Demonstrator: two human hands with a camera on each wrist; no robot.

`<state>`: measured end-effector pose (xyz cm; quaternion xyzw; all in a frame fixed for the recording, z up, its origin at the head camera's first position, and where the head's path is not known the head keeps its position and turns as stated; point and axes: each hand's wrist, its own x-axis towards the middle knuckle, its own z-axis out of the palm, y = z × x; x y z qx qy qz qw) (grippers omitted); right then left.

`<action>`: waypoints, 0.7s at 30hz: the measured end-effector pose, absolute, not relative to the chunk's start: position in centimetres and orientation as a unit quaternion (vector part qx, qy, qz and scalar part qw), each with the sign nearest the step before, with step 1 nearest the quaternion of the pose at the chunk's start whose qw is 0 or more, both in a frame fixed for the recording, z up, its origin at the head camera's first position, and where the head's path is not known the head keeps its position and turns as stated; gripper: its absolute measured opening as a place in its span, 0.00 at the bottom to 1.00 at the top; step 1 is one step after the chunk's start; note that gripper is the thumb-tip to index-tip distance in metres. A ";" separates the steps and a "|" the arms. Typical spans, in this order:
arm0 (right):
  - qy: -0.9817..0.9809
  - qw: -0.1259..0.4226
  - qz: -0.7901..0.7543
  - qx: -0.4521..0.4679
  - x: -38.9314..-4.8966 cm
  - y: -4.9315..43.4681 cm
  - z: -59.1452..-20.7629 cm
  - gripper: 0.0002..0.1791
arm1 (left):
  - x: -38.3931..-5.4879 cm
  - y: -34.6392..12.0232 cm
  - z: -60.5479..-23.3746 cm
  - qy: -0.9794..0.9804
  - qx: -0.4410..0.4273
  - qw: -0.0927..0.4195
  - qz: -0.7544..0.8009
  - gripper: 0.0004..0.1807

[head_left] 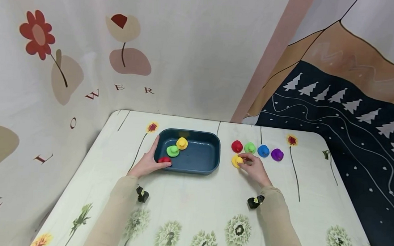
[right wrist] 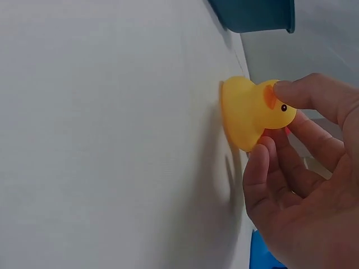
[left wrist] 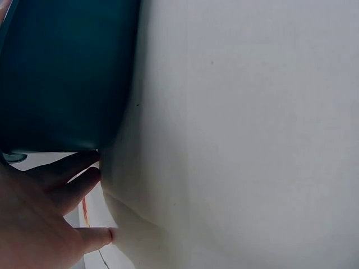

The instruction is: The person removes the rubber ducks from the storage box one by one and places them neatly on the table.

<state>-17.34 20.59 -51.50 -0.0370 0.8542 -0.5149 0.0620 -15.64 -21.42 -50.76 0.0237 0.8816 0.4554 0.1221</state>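
My left hand [head_left: 149, 162] holds the left end of a dark blue tray [head_left: 195, 171], its thumb at the front corner and its fingers along the outer left wall. In the left wrist view, the fingers [left wrist: 84, 185] touch the tray's side [left wrist: 67, 78]. Inside sit a yellow duck [head_left: 181, 143], a green duck [head_left: 173, 151] and a red duck [head_left: 164, 160] partly hidden by the thumb. To the right of the tray, my right hand [head_left: 254, 169] pinches another yellow toy duck [right wrist: 244, 109] by its head. Its base is at or very near the tabletop.
Behind the right hand, a red duck [head_left: 237, 146], a green duck [head_left: 249, 148], a blue duck [head_left: 263, 151] and a purple duck [head_left: 277, 154] stand in a row. A flower-printed cloth [head_left: 187, 202] covers the table. Printed curtains [head_left: 192, 57] hang along the back and sides.
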 end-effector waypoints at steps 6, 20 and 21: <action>0.858 0.070 -0.509 -0.027 -17.3 20.4 -51.5 0.18 | -15.5 -21.3 -50.5 0.879 0.026 0.126 0.458 0.64; 0.862 0.069 -0.499 -0.053 -17.3 20.7 -51.4 0.18 | -15.5 -21.3 -50.5 0.879 0.028 0.123 0.459 0.63; 0.862 0.070 -0.499 -0.052 -17.3 20.7 -51.4 0.18 | -15.5 -21.3 -50.6 0.880 0.028 0.123 0.458 0.63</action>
